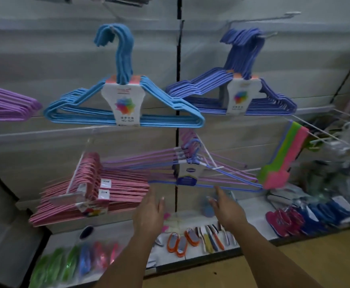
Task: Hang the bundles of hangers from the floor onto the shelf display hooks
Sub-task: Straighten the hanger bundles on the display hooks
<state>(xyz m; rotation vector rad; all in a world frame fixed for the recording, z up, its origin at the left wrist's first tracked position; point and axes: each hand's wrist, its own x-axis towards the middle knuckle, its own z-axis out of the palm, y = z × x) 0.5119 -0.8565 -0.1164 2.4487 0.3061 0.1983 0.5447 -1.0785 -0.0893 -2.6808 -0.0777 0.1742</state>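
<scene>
On the wall hooks: a light blue hanger bundle (124, 104) and a darker blue-violet bundle (238, 94) hang on the upper row; a pink bundle (91, 190) and a mixed lilac-and-blue thin-wire bundle (190, 169) hang on the lower row.
Task's things: every bundle in view is already on a hook – no bundle on the floor shows here, so any left to hang lie out of sight.
Risk: the thin-wire bundle sits far out along its white display hook (208, 157) and looks loosely splayed; a nudge from below could, I judge, slide it off the tip or tangle it with the pink bundle beside it.
Second risk: the low shelf (259, 213) under the hands is crowded with small goods (orange brushes (182, 242), blue and pink slippers (307, 219)) – a dropped bundle would scatter them.
Left hand (150, 213): raised, palm inward, fingers straight and spread, gripping nothing, just below the thin-wire bundle.
Right hand (227, 206): raised alike, fingers loosely extended, holding nothing; its fingertips reach near the bundle's lowest bar, though contact cannot be told.
Spacing: the two hands are apart, facing each other.
</scene>
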